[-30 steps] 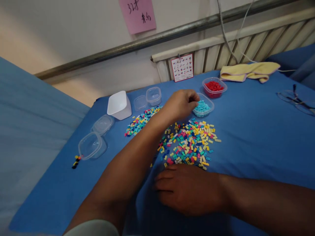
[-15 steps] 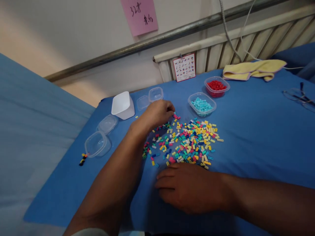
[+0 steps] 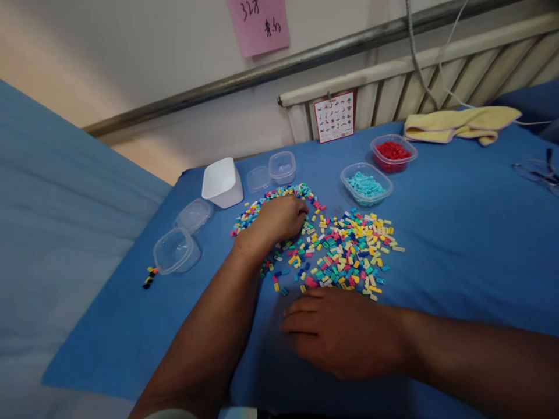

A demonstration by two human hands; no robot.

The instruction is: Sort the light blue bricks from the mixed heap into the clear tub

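A heap of small coloured bricks lies spread on the blue table cloth. My left hand rests on the heap's left part with its fingers curled down onto the bricks; whatever they pinch is hidden. My right hand lies flat on the cloth just in front of the heap, fingers stretched out to the left, holding nothing. Beyond the heap stand a clear tub of light blue bricks and a clear tub of red bricks.
A white tub, two small clear tubs and two clear tubs stand at the left. A yellow cloth, glasses, a small card and a radiator line the back. A black-yellow piece lies near the left edge.
My left hand drew back from the light blue tub and came down onto the left part of the heap. The right hand stayed put.
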